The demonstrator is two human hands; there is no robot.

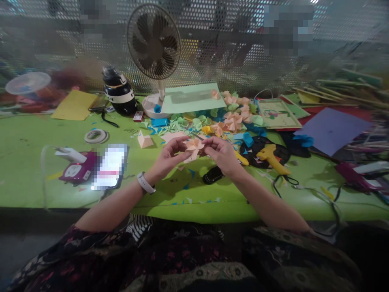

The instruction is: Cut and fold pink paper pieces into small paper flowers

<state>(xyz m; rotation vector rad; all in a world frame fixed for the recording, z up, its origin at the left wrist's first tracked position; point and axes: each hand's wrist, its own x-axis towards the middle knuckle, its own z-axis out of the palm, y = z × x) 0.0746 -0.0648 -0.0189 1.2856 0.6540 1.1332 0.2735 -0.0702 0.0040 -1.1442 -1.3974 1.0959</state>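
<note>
Pinching a peach flower [193,148] from both sides: left hand [168,156] and right hand [221,154] are close together, fingertips clamped on the petals, holding it just above the middle of the table [212,202]. Looks like the petal-shaping stage to me. Paper that thin wants light fingertip work, not a squeeze.

Room's tight-ish. A black gadget [213,175] sits right under the right wrist, the glue gun [272,156] is near on the right, and the phone [109,166] is off to the left. A pile [234,117] of more flowers and scraps lies behind, then the fan [153,40]. The front strip by the table edge is the freest bit.
</note>
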